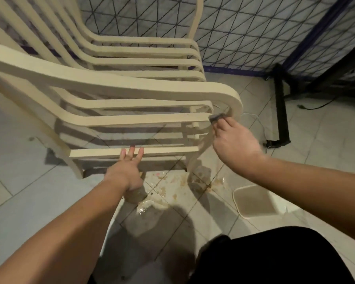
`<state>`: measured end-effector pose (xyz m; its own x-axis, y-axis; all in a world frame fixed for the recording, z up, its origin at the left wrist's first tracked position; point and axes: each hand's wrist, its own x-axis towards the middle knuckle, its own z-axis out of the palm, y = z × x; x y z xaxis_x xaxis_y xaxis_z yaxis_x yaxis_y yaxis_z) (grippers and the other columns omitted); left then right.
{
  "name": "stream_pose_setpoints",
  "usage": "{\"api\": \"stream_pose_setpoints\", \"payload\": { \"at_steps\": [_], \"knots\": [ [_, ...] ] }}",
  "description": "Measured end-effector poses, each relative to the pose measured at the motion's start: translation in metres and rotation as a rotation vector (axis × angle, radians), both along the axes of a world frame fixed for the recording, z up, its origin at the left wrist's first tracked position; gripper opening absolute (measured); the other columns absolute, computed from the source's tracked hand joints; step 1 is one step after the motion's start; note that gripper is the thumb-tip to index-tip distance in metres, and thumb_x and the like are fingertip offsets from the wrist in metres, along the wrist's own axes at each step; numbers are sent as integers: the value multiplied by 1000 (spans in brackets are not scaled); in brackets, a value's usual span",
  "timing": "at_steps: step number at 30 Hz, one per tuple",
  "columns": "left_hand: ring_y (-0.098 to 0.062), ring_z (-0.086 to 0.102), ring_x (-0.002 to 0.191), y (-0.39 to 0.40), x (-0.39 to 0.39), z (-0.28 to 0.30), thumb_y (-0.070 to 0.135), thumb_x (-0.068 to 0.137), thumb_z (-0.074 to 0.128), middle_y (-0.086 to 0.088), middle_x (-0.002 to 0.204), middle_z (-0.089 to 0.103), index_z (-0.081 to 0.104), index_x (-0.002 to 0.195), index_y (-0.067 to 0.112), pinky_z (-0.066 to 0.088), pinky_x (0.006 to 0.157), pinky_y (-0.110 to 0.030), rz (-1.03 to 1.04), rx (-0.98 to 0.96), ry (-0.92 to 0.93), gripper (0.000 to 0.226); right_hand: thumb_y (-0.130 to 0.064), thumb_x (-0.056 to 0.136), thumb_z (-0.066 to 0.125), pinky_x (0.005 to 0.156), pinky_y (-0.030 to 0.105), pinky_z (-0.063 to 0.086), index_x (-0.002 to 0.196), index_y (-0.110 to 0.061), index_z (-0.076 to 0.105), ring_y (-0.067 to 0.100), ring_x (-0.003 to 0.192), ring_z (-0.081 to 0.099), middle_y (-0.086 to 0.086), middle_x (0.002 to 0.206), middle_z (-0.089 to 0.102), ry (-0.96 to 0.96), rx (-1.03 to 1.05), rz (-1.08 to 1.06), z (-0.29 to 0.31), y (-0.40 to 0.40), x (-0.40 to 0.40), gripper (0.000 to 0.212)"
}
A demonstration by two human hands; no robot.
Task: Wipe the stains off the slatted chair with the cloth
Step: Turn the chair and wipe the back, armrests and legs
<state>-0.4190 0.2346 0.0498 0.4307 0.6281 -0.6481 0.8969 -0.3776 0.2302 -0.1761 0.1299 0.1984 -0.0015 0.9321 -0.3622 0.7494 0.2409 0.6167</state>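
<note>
Head view: the cream slatted plastic chair (115, 93) stands on the wet, stained tiled floor (172, 187), its long slats running left to right and curving down at the right end. The right hand (234, 140) pinches a small grey cloth (216, 116) against that curved end. The left hand (127, 171), fingers straight, touches the lowest slat. A pale square basin (254, 201) sits near the floor's right side.

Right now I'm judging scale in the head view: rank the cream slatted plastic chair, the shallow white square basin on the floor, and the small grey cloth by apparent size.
1. Cream slatted plastic chair, largest by far.
2. Shallow white square basin.
3. Small grey cloth, smallest, partly hidden by the right hand that holds it.
</note>
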Motion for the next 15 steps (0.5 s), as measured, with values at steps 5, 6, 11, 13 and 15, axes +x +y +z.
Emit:
{"api": "stream_pose_setpoints", "payload": {
  "at_steps": [5,6,11,13,15],
  "knots": [
    [-31,21,153,-4,7,29,20,90,53,-4,170,6,4,162,33,28,120,-55,-115,16,12,88,7,91,46,86,40,57,133,-14,60,21,102,65,-2,124,64,1064,618,-496,16,-29,-29,49],
    [-31,40,144,-7,12,46,22,92,51,-7,165,28,17,161,33,41,112,-46,-160,53,-45,78,4,94,46,83,40,59,136,-18,58,18,98,67,-7,122,62,1272,704,-718,13,-34,-38,49],
    [-15,67,104,-31,30,164,25,95,50,6,116,74,68,128,28,56,90,-35,-163,525,-833,38,-9,90,54,96,43,55,107,-34,67,19,104,69,2,113,72,1888,1411,-1326,2,-39,-48,33],
    [-15,61,112,-21,30,203,22,93,53,6,118,72,72,122,21,49,101,-35,-115,745,-1067,34,-15,86,60,94,41,56,109,-34,66,17,103,70,-1,112,72,1875,1588,-1333,14,-30,-45,31],
    [-20,52,128,3,29,227,22,95,53,5,132,65,67,131,23,37,115,-39,-60,801,-979,38,-13,90,64,95,35,56,111,-28,67,14,104,68,-3,112,70,1920,1644,-1281,28,-13,-47,26]
  ]
}}
